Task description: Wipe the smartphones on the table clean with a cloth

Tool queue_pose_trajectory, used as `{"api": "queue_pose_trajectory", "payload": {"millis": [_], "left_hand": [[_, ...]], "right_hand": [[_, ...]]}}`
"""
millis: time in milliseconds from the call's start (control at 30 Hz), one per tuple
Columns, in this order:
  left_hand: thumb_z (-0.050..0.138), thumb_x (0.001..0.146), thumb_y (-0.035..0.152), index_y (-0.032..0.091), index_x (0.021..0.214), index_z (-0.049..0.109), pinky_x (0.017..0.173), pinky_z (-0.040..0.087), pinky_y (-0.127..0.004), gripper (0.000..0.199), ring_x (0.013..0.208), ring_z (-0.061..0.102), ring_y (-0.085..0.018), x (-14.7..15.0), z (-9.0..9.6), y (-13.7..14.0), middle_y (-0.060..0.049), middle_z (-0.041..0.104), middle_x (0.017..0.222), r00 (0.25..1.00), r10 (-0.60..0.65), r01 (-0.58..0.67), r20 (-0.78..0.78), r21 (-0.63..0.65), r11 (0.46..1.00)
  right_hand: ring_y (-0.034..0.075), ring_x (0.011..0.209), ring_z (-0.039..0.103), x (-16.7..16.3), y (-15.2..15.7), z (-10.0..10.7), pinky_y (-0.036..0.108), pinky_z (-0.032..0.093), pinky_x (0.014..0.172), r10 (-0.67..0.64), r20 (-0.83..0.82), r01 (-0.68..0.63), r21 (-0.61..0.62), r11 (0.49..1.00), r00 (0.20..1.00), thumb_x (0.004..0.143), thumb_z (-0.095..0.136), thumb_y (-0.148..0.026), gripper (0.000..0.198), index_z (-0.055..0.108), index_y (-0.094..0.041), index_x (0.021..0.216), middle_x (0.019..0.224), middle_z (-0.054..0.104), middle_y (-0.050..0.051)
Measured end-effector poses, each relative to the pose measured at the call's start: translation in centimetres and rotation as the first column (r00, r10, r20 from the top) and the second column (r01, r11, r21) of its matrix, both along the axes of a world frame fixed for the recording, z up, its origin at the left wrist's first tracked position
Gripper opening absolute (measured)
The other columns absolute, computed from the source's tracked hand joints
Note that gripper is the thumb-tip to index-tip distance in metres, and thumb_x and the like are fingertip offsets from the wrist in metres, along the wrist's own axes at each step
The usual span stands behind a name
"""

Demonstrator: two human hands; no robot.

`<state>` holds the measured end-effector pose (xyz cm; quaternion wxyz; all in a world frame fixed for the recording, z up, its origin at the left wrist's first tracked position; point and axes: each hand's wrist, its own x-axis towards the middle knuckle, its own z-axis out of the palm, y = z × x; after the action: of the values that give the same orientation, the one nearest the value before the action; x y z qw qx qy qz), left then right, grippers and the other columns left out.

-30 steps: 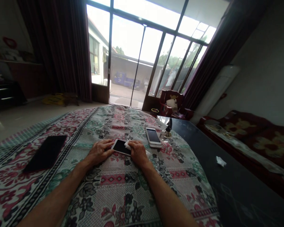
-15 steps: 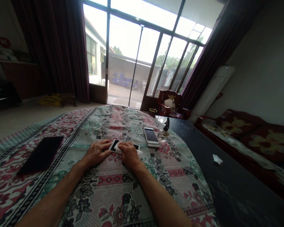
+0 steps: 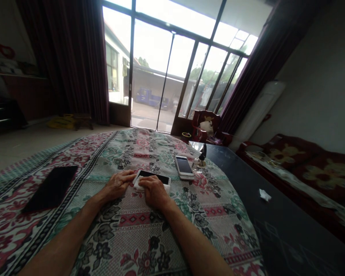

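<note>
A white smartphone [image 3: 158,177] with a dark screen lies flat and sideways on the flowered tablecloth [image 3: 146,230]. My left hand [image 3: 119,184] grips the phone's left end with its fingertips. Under the fingers of my right hand [image 3: 156,192] is a crumpled white tissue [image 3: 138,184], pressed on the near left corner of the phone. Part of the tissue and the phone's near edge are hidden by that hand. To the right, apart from both hands, lies a second white phone [image 3: 184,167], screen up.
A dark tablet-like slab [image 3: 50,188] lies on the left of the round table. Beyond the second phone stands a small dark figurine [image 3: 202,155]. A black table [image 3: 287,226] adjoins on the right, with a crumpled white scrap [image 3: 265,194] on it.
My right hand has slid the tissue left and toward me across the phone, so more of the dark screen shows. My left hand stays at the phone's left end.
</note>
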<state>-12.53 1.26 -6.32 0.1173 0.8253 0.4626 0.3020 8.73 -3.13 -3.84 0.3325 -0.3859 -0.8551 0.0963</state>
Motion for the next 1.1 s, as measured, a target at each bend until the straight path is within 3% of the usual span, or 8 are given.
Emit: {"api": "queue_pose_trajectory", "payload": {"millis": [433,633,700,767,833,967,1100], "left_hand": [[0.039,0.085,0.030,0.024,0.116,0.072,0.105,0.043,-0.037,0.045,0.119,0.060,-0.026,-0.1,0.1,-0.1,-0.007,0.066,0.128,1.000,-0.026,0.026,0.008,0.012,1.000],[0.043,0.083,0.026,0.026,0.116,0.072,0.104,0.043,-0.039,0.043,0.119,0.059,-0.026,0.0,0.1,-0.2,-0.005,0.066,0.129,1.000,-0.014,0.014,0.018,-0.009,1.000],[0.042,0.084,0.026,0.026,0.118,0.070,0.105,0.044,-0.039,0.044,0.119,0.059,-0.025,0.0,0.2,-0.1,-0.006,0.065,0.130,1.000,-0.023,0.023,-0.001,-0.009,1.000],[0.042,0.085,0.027,0.025,0.119,0.070,0.105,0.043,-0.038,0.044,0.120,0.059,-0.025,0.0,0.2,-0.1,-0.006,0.064,0.131,1.000,-0.017,0.016,-0.015,-0.013,1.000],[0.044,0.087,0.030,0.024,0.117,0.071,0.106,0.042,-0.038,0.041,0.121,0.058,-0.024,0.0,0.1,-0.1,-0.006,0.063,0.132,1.000,0.001,-0.001,-0.014,-0.028,1.000],[0.044,0.089,0.033,0.023,0.118,0.070,0.108,0.040,-0.038,0.040,0.124,0.056,-0.023,0.0,0.0,-0.1,-0.006,0.062,0.135,1.000,0.028,-0.029,-0.011,-0.058,0.998],[0.048,0.087,0.033,0.024,0.119,0.070,0.108,0.040,-0.038,0.039,0.125,0.056,-0.024,0.0,0.3,-0.3,-0.006,0.061,0.135,1.000,0.012,-0.013,-0.020,-0.053,0.999]], "right_hand": [[0.016,0.103,0.065,-0.6,-0.7,-0.1,0.029,0.043,0.099,0.060,-0.020,-0.061,-0.042,0.997,0.998,0.078,0.054,-0.002,0.033,0.075,-0.021,0.095,0.112,0.073,0.003],[0.013,0.095,0.070,0.0,-0.5,2.1,0.024,0.051,0.088,0.098,-0.136,-0.137,-0.323,0.936,0.986,0.075,0.047,0.001,0.043,0.076,-0.026,0.091,0.102,0.076,-0.003],[0.014,0.093,0.070,1.0,0.2,3.0,0.025,0.052,0.086,-0.018,-0.192,-0.046,-0.324,0.945,0.981,0.077,0.047,-0.001,0.041,0.076,-0.026,0.092,0.101,0.076,-0.002],[0.016,0.092,0.070,2.3,1.0,3.7,0.027,0.052,0.086,-0.183,-0.191,0.129,-0.268,0.955,0.964,0.076,0.050,-0.002,0.038,0.077,-0.025,0.091,0.097,0.076,0.000],[0.018,0.092,0.070,3.8,1.7,4.1,0.030,0.052,0.086,-0.317,-0.138,0.282,-0.224,0.933,0.938,0.077,0.051,-0.004,0.036,0.077,-0.024,0.091,0.095,0.077,0.001],[0.020,0.089,0.070,5.9,2.5,3.8,0.029,0.051,0.082,-0.411,0.018,0.408,-0.172,0.896,0.911,0.077,0.053,-0.007,0.032,0.078,-0.023,0.090,0.094,0.076,0.004],[0.019,0.081,0.067,5.8,2.6,2.5,0.026,0.049,0.078,-0.453,0.146,0.469,-0.099,0.878,0.879,0.073,0.054,-0.003,0.032,0.078,-0.021,0.086,0.089,0.075,0.007]]}}
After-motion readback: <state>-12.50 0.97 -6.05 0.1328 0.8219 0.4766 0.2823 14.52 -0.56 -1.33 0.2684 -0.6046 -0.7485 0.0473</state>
